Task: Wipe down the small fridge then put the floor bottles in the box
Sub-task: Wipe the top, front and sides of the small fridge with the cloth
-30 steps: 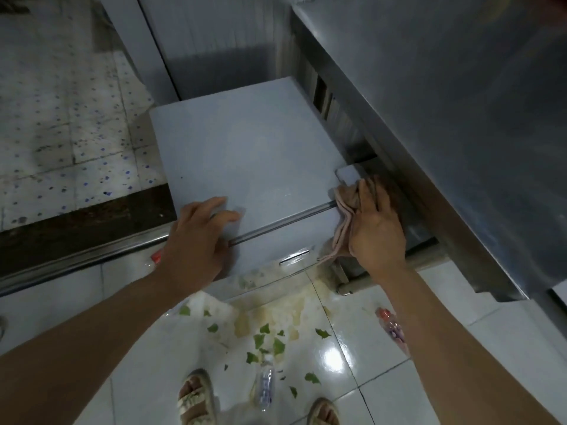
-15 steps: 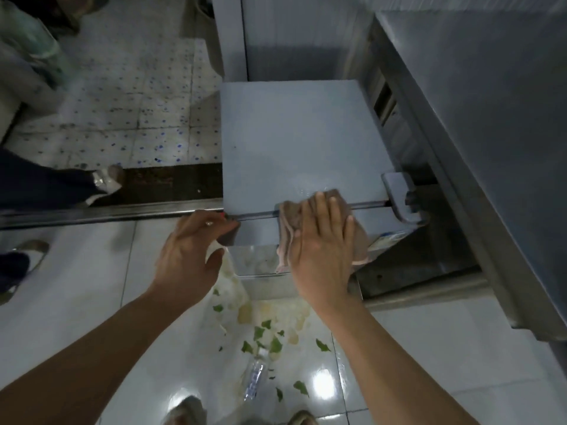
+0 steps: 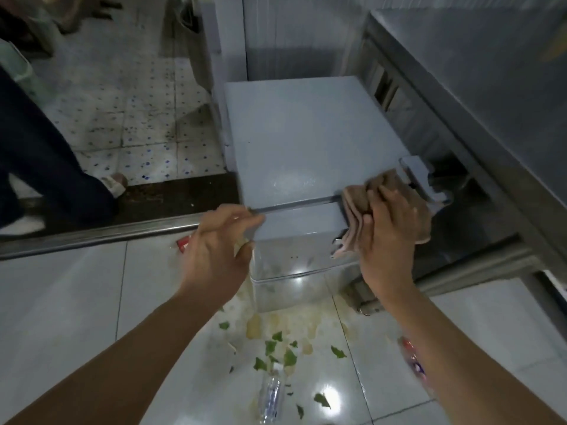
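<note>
The cloth [image 3: 385, 207] slid right under the flat right hand [image 3: 388, 231]; left hand [image 3: 219, 243] grips the grey fridge [image 3: 306, 148].

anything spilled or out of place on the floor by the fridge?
Yes. A yellowish spill with green leaf scraps spreads over the white floor tiles in front of the small fridge. A clear bottle lies on its side in it; another bottle lies partly behind the right forearm.

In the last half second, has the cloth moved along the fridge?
Yes. The cloth under the right hand slid right along the fridge front edge, up to the hinge.
</note>
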